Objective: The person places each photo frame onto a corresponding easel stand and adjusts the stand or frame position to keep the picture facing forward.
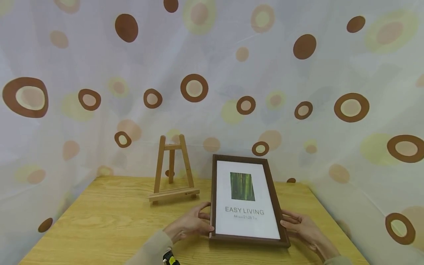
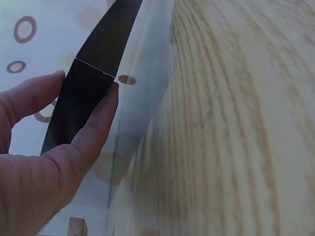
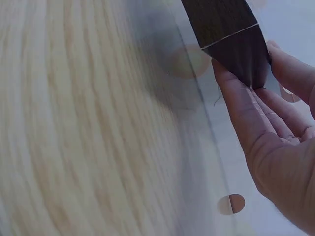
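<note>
A dark brown picture frame (image 1: 245, 224) with a white insert, a small green forest picture and the words EASY LIVING is held tilted between both hands. My left hand (image 1: 194, 223) grips its left edge, thumb on the front side and fingers around the back. On the opposite edge, my right hand (image 1: 303, 230) holds the frame low down in the same way. Both wrist views show the frame's dark side (image 2: 81, 98) pinched between thumb and fingers, over the wood. Left of the frame stands a small wooden easel (image 1: 173, 191), upright with its ledge facing me.
The light wooden table (image 1: 109, 217) reaches back to a white curtain (image 1: 218, 121) patterned with brown, yellow and pink circles. This curtain also closes off the left and right sides. A dark watch (image 1: 170, 257) with yellow is on the left wrist.
</note>
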Demonstrator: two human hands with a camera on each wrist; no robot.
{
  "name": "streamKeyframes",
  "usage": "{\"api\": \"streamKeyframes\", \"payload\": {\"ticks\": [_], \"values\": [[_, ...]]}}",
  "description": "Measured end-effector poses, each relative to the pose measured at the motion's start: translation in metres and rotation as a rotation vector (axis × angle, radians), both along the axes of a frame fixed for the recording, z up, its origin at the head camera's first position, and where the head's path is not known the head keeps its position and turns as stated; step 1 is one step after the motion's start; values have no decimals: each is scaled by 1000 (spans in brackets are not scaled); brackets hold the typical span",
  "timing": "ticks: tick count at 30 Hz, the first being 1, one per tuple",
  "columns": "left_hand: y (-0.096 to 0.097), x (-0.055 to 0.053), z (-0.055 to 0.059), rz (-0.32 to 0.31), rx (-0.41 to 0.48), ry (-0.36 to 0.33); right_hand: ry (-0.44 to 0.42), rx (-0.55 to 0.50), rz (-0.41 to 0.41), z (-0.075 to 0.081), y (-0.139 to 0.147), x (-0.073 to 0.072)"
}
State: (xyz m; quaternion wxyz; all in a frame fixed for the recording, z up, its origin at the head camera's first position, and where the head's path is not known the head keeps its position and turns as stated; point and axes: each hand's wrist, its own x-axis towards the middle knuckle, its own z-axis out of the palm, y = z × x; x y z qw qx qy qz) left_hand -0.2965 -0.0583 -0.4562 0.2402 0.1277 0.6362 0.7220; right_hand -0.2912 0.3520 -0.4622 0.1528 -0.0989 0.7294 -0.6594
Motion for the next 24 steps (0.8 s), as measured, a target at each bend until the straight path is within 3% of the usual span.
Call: {"api": "streamKeyframes", "payload": {"ticks": [4, 14, 19, 24], "values": [[-4, 0, 3, -6, 15, 10, 15, -71, -13, -1, -5, 0], [-18, -4, 0, -5, 62, 26, 90, 13, -64, 5, -26, 5], [-22, -4, 0, 11, 68, 56, 111, 9, -23, 9, -32, 6], [-28, -4, 2, 29, 35, 113, 153, 25, 79, 11, -36, 5]]}}
